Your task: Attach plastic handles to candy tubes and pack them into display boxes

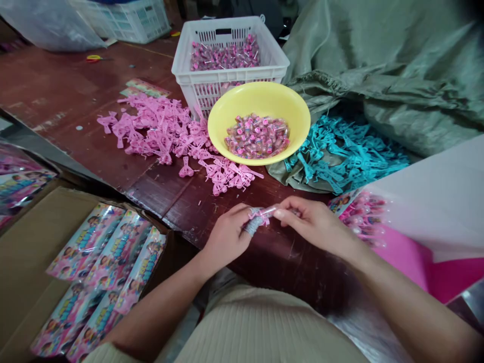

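Observation:
Over the near edge of the table, my left hand [227,236] pinches a small pink plastic piece [266,220] between thumb and fingers. Grey wrapping covers some of its fingertips. My right hand [315,222] is closed on a small clear tube [269,210], whose left end meets the pink piece. Fingers hide part of both items. Beyond the hands lies a heap of pink plastic pieces [162,126]. A yellow bowl [297,103] holds many clear tubes with pink caps [259,135].
Behind the bowl, a white crate [230,75] contains more tubes. Turquoise pieces [344,156] spill from a grey-green sack [408,96] on the right. At left, a cardboard box [34,242] holds printed packs [109,252]. Pink items stand in a box [416,257]. Yellow scissors [94,58] lie far left.

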A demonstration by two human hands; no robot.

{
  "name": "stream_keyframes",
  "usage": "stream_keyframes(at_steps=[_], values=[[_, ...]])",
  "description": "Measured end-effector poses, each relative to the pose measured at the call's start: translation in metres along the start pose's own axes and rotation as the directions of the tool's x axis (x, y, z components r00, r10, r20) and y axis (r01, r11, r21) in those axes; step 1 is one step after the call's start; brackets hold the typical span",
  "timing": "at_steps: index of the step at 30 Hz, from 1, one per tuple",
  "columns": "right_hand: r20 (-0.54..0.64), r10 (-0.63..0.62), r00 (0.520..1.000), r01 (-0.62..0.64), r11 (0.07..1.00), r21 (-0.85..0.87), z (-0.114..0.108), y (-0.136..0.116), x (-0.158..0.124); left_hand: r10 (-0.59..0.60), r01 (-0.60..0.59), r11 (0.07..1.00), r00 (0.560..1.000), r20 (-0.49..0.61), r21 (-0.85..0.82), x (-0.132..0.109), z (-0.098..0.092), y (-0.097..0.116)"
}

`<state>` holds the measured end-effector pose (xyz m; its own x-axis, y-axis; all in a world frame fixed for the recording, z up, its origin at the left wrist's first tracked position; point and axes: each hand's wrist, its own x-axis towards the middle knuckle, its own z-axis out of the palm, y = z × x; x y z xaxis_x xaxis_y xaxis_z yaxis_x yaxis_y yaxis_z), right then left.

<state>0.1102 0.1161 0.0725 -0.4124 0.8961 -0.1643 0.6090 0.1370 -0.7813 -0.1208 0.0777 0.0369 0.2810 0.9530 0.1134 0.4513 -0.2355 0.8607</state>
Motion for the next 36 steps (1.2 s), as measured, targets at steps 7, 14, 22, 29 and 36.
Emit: stream_keyframes(at_steps=[7, 14, 22, 29, 36], values=[[-0.182, -0.004, 0.983, 0.088, 0.886, 0.456, 0.011, 0.027, -0.029, -0.336, 0.375, 0.760, 0.926, 0.173, -0.531, 0.006, 0.015, 0.009], [-0.368, 0.004, 0.930, 0.172, 0.880, 0.443, 0.012, 0.035, -0.046, -0.295, 0.345, 0.841, 0.938, 0.182, -0.417, 0.015, 0.036, 0.018], [-0.223, -0.204, 0.953, 0.259, 0.931, 0.257, -0.009, 0.040, -0.058, -0.089, 0.145, 0.958, 0.970, 0.224, -0.246, 0.023, 0.047, 0.027], [-0.043, 0.052, 0.998, -0.038, 0.960, 0.279, -0.005, 0.035, -0.063, 0.128, -0.143, 0.986, 0.978, 0.162, 0.083, 0.023, 0.042, 0.038], [-0.254, 0.018, 0.967, 0.047, 0.967, 0.249, -0.039, 0.030, -0.103, -0.101, 0.152, 0.971, 0.961, 0.258, -0.185, 0.042, 0.034, 0.051]])
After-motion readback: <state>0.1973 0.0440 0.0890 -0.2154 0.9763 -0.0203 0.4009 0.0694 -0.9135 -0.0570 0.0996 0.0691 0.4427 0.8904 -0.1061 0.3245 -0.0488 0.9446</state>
